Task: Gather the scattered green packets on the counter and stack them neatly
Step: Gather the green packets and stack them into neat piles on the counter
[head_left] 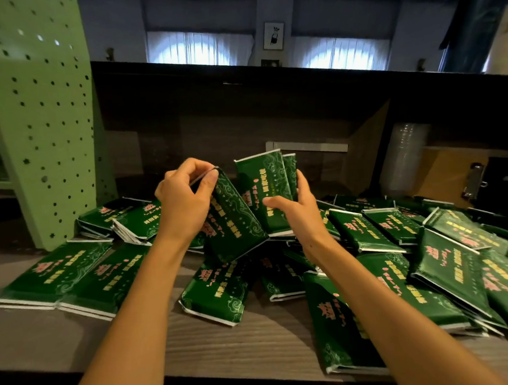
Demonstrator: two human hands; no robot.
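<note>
Two arms in view, both bare. Left hand (184, 203) bare, slim fingers, thumbnail (213, 176) short and plain. Right hand (296, 207) bare too, same slim build. Left forearm (140, 305) bare skin all the way to the bottom edge of the picture, lean and smooth. Right forearm (383, 303) the same, bare to the edge. A few tiny dark specks on the right wrist (313, 239). Arm hair too fine to tell. Upper arms and any clothing lie outside the view.
</note>
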